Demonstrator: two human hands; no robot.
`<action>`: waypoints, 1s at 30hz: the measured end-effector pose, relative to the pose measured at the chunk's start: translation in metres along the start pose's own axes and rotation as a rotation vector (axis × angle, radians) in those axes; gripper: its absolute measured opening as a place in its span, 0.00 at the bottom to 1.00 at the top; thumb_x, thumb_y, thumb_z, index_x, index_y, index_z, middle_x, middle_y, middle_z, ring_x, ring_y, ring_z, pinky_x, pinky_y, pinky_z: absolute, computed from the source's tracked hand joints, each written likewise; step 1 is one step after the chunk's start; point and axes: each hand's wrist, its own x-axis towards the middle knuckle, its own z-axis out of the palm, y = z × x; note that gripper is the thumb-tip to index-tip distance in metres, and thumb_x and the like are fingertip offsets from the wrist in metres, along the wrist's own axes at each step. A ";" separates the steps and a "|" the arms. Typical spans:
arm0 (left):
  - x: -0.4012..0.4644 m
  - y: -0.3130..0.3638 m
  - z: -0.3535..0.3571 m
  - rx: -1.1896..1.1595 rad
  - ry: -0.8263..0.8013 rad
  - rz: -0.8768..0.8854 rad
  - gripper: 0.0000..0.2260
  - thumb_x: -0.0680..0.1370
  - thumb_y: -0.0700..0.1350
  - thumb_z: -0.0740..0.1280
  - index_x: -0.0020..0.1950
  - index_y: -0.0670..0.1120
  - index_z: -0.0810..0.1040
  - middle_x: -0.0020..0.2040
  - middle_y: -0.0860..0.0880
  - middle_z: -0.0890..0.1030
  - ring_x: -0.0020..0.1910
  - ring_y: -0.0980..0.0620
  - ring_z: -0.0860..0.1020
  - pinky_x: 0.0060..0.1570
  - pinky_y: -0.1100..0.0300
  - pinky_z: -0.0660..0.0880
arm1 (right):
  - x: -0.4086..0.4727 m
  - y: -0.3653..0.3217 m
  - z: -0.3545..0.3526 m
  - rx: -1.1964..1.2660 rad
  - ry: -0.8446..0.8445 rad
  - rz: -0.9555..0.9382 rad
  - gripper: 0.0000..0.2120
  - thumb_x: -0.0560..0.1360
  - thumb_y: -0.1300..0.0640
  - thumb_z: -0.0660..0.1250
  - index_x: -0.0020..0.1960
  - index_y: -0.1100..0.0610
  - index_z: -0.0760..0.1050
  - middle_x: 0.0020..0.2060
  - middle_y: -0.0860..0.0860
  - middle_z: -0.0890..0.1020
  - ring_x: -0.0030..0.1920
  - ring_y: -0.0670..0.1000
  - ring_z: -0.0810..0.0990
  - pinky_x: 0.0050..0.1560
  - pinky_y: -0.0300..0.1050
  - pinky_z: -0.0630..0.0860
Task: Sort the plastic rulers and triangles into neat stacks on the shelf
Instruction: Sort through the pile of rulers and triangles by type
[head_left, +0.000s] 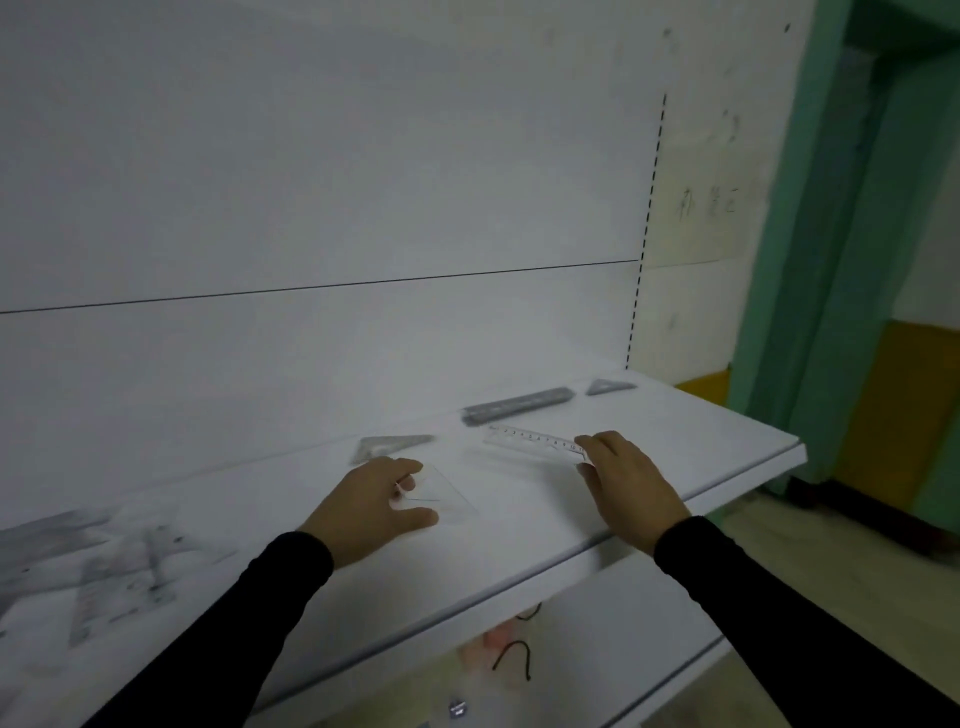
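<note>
On the white shelf (519, 525) my left hand (371, 512) pinches the near corner of a clear triangle (449, 493) that lies flat. My right hand (631, 483) grips the right end of a clear ruler (530, 439), thumb and fingers round its tip. Behind the ruler lies a grey stack of rulers (519, 405) along the back. A grey stack of triangles (392, 447) sits just beyond my left hand. Another small triangle stack (609, 387) lies at the far right back corner.
A blurred heap of clear rulers and triangles (98, 566) covers the shelf's left end. The shelf's front edge runs diagonally below my wrists. A lower shelf holds a pale bag with black cord (511, 649). A green door frame (815, 260) stands to the right.
</note>
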 end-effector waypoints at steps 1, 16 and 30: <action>0.007 0.007 0.005 0.012 -0.004 -0.004 0.28 0.71 0.56 0.72 0.68 0.51 0.70 0.54 0.57 0.74 0.49 0.61 0.73 0.45 0.73 0.66 | 0.003 0.012 0.000 -0.004 -0.013 -0.005 0.14 0.75 0.61 0.66 0.60 0.62 0.75 0.49 0.58 0.79 0.43 0.59 0.79 0.42 0.52 0.78; 0.131 0.008 0.035 0.089 0.022 -0.062 0.28 0.69 0.58 0.73 0.66 0.50 0.73 0.52 0.57 0.76 0.48 0.60 0.73 0.48 0.71 0.67 | 0.127 0.102 0.065 0.058 -0.209 -0.117 0.16 0.79 0.59 0.58 0.65 0.60 0.71 0.58 0.56 0.76 0.56 0.58 0.75 0.57 0.46 0.70; 0.159 0.007 0.036 0.155 0.117 -0.253 0.28 0.68 0.60 0.73 0.65 0.51 0.74 0.52 0.58 0.76 0.49 0.60 0.74 0.52 0.67 0.70 | 0.212 0.120 0.132 0.128 -0.400 -0.382 0.18 0.80 0.58 0.56 0.67 0.61 0.69 0.60 0.59 0.74 0.59 0.61 0.74 0.61 0.50 0.69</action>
